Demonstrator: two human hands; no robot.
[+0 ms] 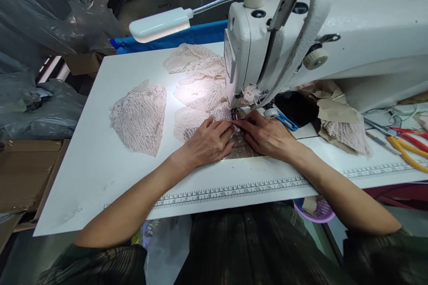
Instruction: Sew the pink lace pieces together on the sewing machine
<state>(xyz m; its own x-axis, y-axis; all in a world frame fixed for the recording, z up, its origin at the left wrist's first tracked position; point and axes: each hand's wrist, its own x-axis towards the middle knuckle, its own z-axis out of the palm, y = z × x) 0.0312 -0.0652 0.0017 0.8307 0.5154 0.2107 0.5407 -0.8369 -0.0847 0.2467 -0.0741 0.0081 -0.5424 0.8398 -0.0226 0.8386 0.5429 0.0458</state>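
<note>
Under the head of a white sewing machine [245, 49], my left hand [210, 141] and my right hand [267, 136] meet near the presser foot [238, 114]. Fingertips of both hands are pinched on the edge of a pale pink lace piece [222, 110], just in front of the foot. Most of that edge is hidden by my fingers. More lace pieces [197, 91] lie overlapping to the left of the needle area, lit by the lamp. Apart from them, a separate lace cup-shaped piece [140, 118] rests on the white table [90, 156].
A lamp [160, 24] on a bent metal neck reaches over the table. Right of my right hand lie a blue clip-like tool [286, 121], a lace bundle with brown paper [337, 116], and orange-handled scissors [406, 151]. A printed ruler [214, 196] runs along the front edge.
</note>
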